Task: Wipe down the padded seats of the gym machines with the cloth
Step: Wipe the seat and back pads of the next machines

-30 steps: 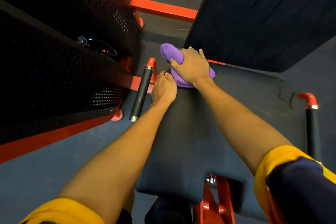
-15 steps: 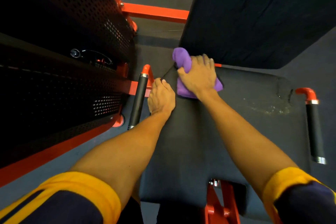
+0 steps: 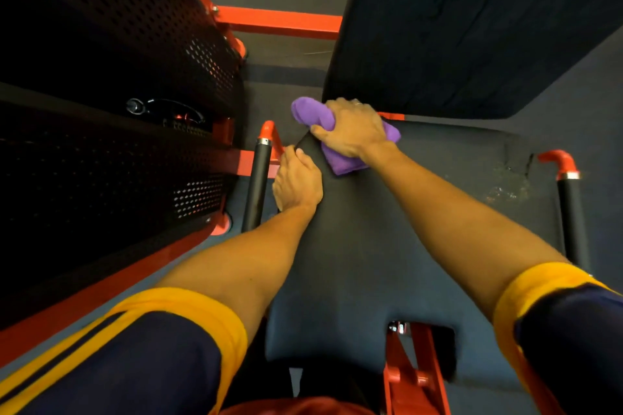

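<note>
A black padded seat (image 3: 387, 246) fills the middle of the view, with a dark padded backrest (image 3: 472, 27) rising behind it. My right hand (image 3: 352, 131) is shut on a bunched purple cloth (image 3: 312, 113) and presses it onto the seat's far left corner, close to the backrest. My left hand (image 3: 296, 180) grips the seat's left edge just below that corner, fingers curled over the rim. A cracked, wet-looking patch (image 3: 509, 178) shows on the seat's far right.
Black handles with red ends flank the seat, the left handle (image 3: 258, 178) and the right handle (image 3: 569, 212). A black perforated shroud (image 3: 111, 94) on a red frame (image 3: 276, 22) stands close on the left. A red seat post (image 3: 414, 371) shows below.
My right hand has slid the cloth along the seat's far left corner, bunching it more tightly. My left hand has stayed on the seat's left edge.
</note>
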The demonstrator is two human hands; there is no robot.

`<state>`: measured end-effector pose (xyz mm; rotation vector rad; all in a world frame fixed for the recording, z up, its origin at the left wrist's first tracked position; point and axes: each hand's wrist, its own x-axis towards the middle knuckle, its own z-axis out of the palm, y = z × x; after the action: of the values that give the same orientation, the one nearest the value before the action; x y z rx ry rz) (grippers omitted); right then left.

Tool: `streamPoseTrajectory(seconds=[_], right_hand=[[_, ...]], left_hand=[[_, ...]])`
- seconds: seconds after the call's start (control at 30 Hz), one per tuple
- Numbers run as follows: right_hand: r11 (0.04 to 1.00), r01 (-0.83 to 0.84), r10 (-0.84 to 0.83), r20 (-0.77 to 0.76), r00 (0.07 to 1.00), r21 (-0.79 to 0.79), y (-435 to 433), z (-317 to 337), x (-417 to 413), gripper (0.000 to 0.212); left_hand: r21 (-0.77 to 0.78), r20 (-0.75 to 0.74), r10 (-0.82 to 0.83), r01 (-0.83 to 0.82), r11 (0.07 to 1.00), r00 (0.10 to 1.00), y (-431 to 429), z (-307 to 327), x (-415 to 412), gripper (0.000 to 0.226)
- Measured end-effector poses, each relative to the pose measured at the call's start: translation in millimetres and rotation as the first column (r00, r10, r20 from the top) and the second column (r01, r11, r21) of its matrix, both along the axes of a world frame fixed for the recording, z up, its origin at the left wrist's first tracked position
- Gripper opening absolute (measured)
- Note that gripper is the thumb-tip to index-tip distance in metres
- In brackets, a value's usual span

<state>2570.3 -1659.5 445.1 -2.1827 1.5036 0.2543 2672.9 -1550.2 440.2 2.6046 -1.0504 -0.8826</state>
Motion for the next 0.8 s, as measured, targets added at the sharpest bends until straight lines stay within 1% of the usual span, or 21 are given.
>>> streamPoseTrajectory(seconds=[0.07,0.13,0.17,0.2,0.23,0.33,0.4,0.5,0.6,0.63,0.67,0.73,0.77,0.8], right_hand=[[0.994,-0.106,0.105,0.027,0.994,0.019,-1.4,0.1,27.0,0.060],[0.974,-0.227,0.227,0.004,0.974,0.021,-2.3,-0.1,50.1,0.061],[0.967,-0.254,0.254,-0.011,0.967,0.022,-3.2,0.1,53.8,0.061],[0.970,-0.243,0.243,-0.013,0.970,0.019,-3.5,-1.0,51.1,0.061],[0.982,-0.191,0.191,0.005,0.982,0.005,-2.0,-2.4,42.9,0.061],[0.995,0.064,-0.055,0.114,0.992,-0.073,9.9,-10.4,4.1,0.058],[0.979,0.144,-0.122,0.150,0.981,-0.145,19.6,-17.0,-21.1,0.058],[0.967,0.180,-0.170,0.072,0.983,-0.180,17.3,-19.4,-43.4,0.063],[0.941,0.298,-0.312,-0.071,0.947,-0.158,10.1,-13.0,-21.0,0.063],[0.936,0.323,-0.334,-0.069,0.940,-0.139,14.7,-11.9,-7.6,0.062],[0.932,0.339,-0.345,-0.023,0.938,-0.127,23.5,-11.1,4.2,0.062],[0.935,0.342,-0.329,0.128,0.936,-0.098,47.8,-4.9,11.5,0.064],[0.948,0.314,-0.299,0.179,0.937,-0.061,60.7,0.2,6.7,0.067],[0.964,0.264,-0.252,0.190,0.949,-0.037,72.9,4.8,-3.2,0.071]], left_hand=[[0.008,-0.018,0.000,0.000,1.000,1.000,0.1,-0.8,0.2,0.042],[0.006,-0.035,-0.004,0.005,1.000,0.999,-0.8,1.2,1.5,0.043],[0.006,-0.041,-0.006,0.006,1.000,0.999,-1.1,1.7,2.1,0.043],[0.007,-0.045,0.000,0.000,1.000,0.999,-1.0,2.6,2.3,0.043],[0.007,-0.045,0.010,-0.010,1.000,0.999,0.1,2.8,2.3,0.042],[0.001,-0.039,0.030,-0.030,1.000,0.999,-0.5,3.6,0.8,0.040],[-0.016,-0.015,0.019,-0.019,1.000,1.000,-0.1,3.1,0.1,0.038],[-0.048,0.007,0.002,-0.002,0.999,1.000,0.7,1.8,-0.8,0.034],[-0.049,0.028,-0.011,0.012,0.999,1.000,1.4,0.2,-0.5,0.034],[-0.044,0.023,-0.009,0.010,0.999,1.000,1.5,-0.7,0.1,0.035],[-0.044,0.015,-0.008,0.009,0.999,1.000,1.7,-0.7,0.9,0.035],[-0.046,-0.005,-0.021,0.021,0.999,1.000,1.9,0.5,1.0,0.037],[-0.043,-0.010,-0.027,0.026,0.999,1.000,1.9,0.8,1.6,0.037],[-0.040,-0.014,-0.027,0.027,0.999,1.000,2.0,0.8,2.0,0.038]])
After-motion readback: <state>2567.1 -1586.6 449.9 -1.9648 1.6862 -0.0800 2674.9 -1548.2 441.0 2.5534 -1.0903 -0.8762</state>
